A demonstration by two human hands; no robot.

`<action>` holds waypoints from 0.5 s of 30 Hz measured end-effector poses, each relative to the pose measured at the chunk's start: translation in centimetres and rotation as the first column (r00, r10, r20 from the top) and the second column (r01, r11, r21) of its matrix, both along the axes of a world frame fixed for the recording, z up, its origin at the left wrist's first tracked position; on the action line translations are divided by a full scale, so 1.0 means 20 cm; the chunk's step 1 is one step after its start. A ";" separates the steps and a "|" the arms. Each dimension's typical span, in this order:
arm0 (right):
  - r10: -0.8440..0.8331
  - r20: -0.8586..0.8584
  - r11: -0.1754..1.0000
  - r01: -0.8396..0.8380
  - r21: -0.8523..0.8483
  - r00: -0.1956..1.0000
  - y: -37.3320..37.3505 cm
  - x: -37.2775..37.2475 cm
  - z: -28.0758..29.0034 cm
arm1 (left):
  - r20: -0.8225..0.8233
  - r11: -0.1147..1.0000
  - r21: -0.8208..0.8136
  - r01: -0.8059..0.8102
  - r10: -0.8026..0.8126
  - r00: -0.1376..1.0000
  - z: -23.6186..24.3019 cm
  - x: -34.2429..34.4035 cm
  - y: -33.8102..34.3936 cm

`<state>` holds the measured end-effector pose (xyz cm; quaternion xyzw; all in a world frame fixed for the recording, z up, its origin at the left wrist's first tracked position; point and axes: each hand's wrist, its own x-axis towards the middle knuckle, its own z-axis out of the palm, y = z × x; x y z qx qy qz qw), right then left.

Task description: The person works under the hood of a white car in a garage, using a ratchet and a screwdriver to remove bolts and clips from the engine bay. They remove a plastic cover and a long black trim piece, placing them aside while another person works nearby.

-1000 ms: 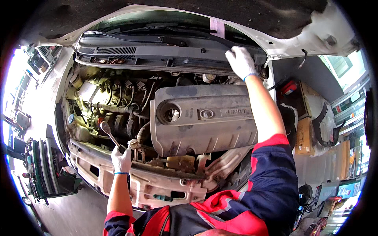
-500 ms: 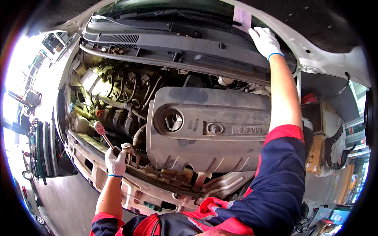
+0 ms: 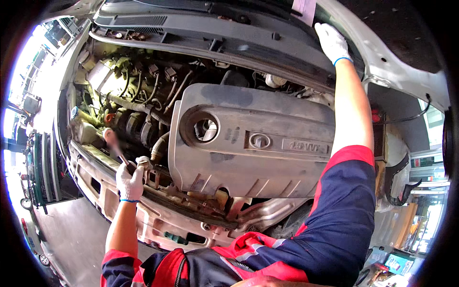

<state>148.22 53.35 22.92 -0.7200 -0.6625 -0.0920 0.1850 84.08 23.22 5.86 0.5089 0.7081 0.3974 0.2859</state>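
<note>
Left hand [image 3: 129,183] closed around a ratchet [image 3: 112,141], its head far-left of the fingers; right hand [image 3: 332,43], far right, outstretched.

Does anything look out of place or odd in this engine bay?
Possibly the grey engine cover: it seems shifted rightward, leaving the ribbed hose uncovered at left. Dark smudges also mark its top. No spill stands out.

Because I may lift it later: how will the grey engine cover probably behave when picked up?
The engine cover looks like moulded plastic, so probably light for its size. Its ridged shape suggests stiffness. The dusty surface could feel slippery.
</note>
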 end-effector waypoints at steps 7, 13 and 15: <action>-0.081 0.024 0.992 0.083 -0.092 0.996 -0.07 0.00 0.10 | -0.043 1.000 -0.013 0.028 -0.029 0.999 -0.02 -0.01 0.00; 0.047 -0.109 0.997 -0.054 -0.059 0.993 -0.01 -0.03 0.08 | -0.020 1.000 0.010 0.009 -0.008 1.000 -0.05 0.00 -0.01; 0.095 -0.075 0.995 -0.098 -0.036 0.993 0.02 0.01 0.03 | 0.017 1.000 -0.011 0.008 -0.008 1.000 -0.05 0.00 -0.02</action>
